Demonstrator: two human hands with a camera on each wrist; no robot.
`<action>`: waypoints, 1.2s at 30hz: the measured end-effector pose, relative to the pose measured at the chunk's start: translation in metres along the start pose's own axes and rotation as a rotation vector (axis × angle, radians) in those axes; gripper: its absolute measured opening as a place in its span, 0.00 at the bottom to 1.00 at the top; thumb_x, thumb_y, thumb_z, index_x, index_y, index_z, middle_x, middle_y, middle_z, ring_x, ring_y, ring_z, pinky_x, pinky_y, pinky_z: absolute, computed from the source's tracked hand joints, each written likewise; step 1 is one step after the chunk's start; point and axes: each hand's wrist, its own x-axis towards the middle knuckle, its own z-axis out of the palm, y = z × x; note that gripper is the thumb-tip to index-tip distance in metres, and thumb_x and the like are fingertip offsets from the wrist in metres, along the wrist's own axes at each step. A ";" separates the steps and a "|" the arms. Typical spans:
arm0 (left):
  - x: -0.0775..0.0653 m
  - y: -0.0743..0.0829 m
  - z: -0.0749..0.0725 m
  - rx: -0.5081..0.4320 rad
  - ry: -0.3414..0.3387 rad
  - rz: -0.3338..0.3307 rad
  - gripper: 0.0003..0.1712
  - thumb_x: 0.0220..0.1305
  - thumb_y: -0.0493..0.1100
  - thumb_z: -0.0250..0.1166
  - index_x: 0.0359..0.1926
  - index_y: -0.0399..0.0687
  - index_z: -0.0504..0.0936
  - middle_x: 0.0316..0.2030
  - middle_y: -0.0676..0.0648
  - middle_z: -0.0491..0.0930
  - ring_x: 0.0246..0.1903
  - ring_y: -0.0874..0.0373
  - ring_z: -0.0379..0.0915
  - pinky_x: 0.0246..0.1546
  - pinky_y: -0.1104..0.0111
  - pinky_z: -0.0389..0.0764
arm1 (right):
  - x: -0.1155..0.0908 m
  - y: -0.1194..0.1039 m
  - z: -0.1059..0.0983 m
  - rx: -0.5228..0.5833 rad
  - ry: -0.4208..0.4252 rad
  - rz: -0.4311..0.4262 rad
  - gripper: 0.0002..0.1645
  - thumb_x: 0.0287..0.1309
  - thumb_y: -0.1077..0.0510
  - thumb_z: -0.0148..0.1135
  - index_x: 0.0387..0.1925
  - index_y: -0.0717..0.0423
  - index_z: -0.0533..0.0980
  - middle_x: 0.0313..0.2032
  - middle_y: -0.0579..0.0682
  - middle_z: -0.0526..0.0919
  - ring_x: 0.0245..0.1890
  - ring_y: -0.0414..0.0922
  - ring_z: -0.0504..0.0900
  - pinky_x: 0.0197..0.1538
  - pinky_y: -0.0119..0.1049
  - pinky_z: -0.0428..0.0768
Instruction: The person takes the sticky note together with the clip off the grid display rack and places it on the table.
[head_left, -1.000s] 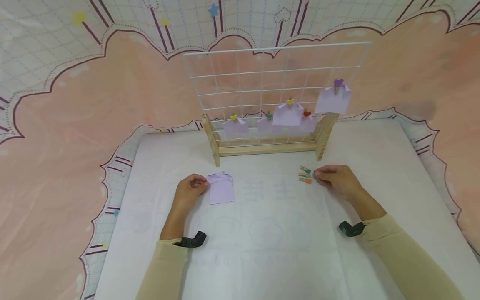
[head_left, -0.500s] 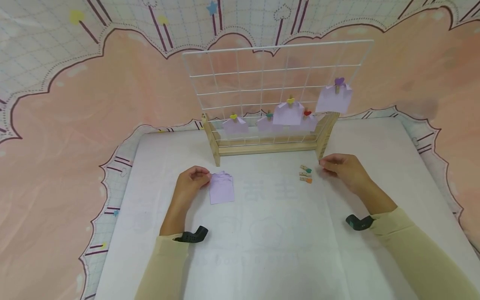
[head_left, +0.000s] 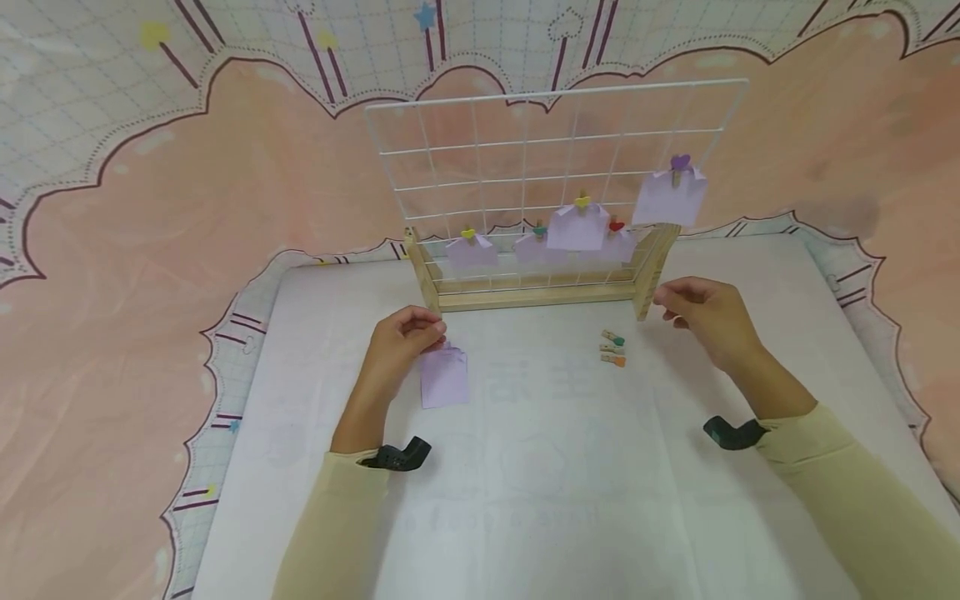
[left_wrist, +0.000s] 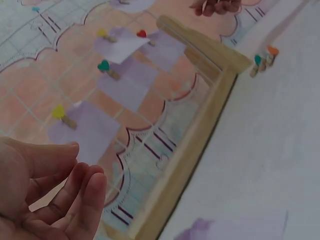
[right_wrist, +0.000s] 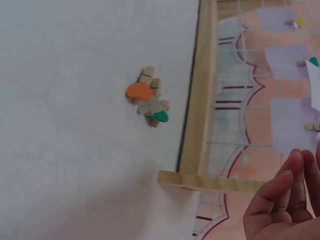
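My left hand (head_left: 397, 346) hovers by the top edge of a small stack of lilac paper notes (head_left: 444, 382). In the left wrist view its fingers (left_wrist: 92, 192) are loosely bent with nothing between them and the thumb. My right hand (head_left: 711, 321) is off the right foot of a wire grid rack (head_left: 536, 297) with a wooden stand, fingers loosely bent and no object showing in them. Several lilac notes hang on the grid by heart-topped mini clothespins, such as the note (head_left: 669, 202) under a purple heart (head_left: 681, 162).
Three loose mini clothespins (head_left: 612, 349) lie in a column on the white table (head_left: 540, 467), in front of the rack's right end. Their tops include an orange heart (right_wrist: 139, 91) and a green one (right_wrist: 160, 116). Patterned peach cloth (head_left: 262, 183) surrounds the table.
Both hands have moved forward toward the rack. The right hand has drifted right, away from the loose clothespins; the left has slid from the paper stack's side to its top edge.
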 end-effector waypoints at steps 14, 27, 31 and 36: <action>0.010 0.046 0.035 -0.012 -0.109 0.087 0.13 0.69 0.36 0.67 0.51 0.34 0.79 0.38 0.46 0.81 0.37 0.56 0.85 0.45 0.67 0.87 | 0.002 -0.025 -0.009 0.007 0.150 -0.160 0.23 0.66 0.46 0.67 0.50 0.60 0.83 0.31 0.27 0.84 0.30 0.37 0.79 0.35 0.25 0.81; 0.021 0.074 0.067 0.027 -0.181 0.135 0.14 0.71 0.38 0.65 0.52 0.34 0.80 0.40 0.41 0.81 0.37 0.56 0.84 0.45 0.65 0.88 | 0.005 -0.057 -0.023 0.009 0.184 -0.223 0.17 0.65 0.47 0.68 0.48 0.54 0.85 0.30 0.31 0.84 0.28 0.39 0.77 0.30 0.24 0.77; 0.024 0.081 0.076 0.045 -0.201 0.148 0.13 0.72 0.39 0.65 0.53 0.37 0.80 0.40 0.40 0.82 0.39 0.50 0.85 0.46 0.64 0.87 | 0.007 -0.065 -0.027 0.024 0.185 -0.237 0.15 0.65 0.48 0.68 0.47 0.52 0.85 0.30 0.32 0.84 0.28 0.39 0.76 0.28 0.24 0.76; 0.027 0.092 0.086 0.045 -0.228 0.174 0.16 0.73 0.39 0.63 0.57 0.36 0.78 0.39 0.40 0.83 0.40 0.47 0.85 0.46 0.64 0.87 | 0.011 -0.074 -0.031 0.045 0.189 -0.286 0.13 0.64 0.52 0.70 0.46 0.53 0.86 0.30 0.34 0.85 0.26 0.40 0.76 0.27 0.24 0.76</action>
